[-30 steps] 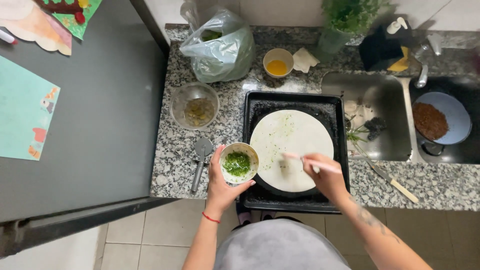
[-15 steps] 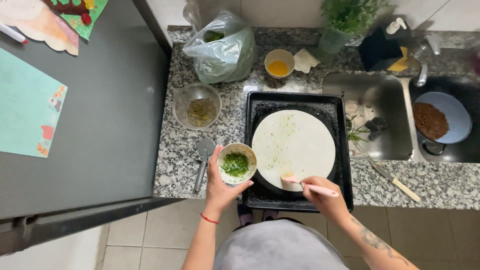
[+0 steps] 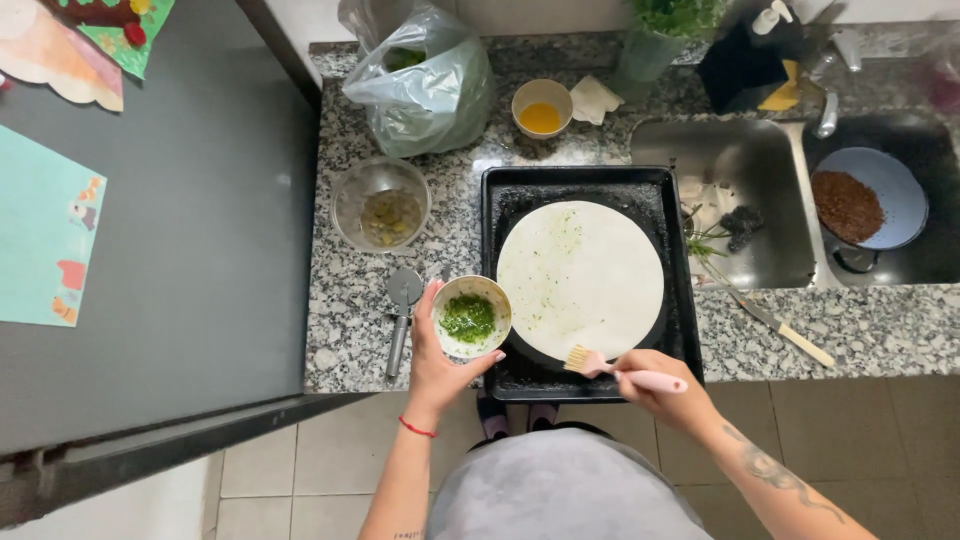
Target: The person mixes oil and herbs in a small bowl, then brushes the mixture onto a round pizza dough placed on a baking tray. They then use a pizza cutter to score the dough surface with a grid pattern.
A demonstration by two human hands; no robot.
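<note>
Head view: the right hand [image 3: 655, 385] is closed around a pink brush [image 3: 620, 372]. The brush lies flat, pointing left, and its bristles touch the near edge of the round flatbread [image 3: 590, 270] on the black tray [image 3: 500, 200]. The left hand [image 3: 440, 360] is wrapped around a little bowl of green herb sauce [image 3: 470, 316]. The bowl sits just left of the brush tip, so the bristles are close to it.
</note>
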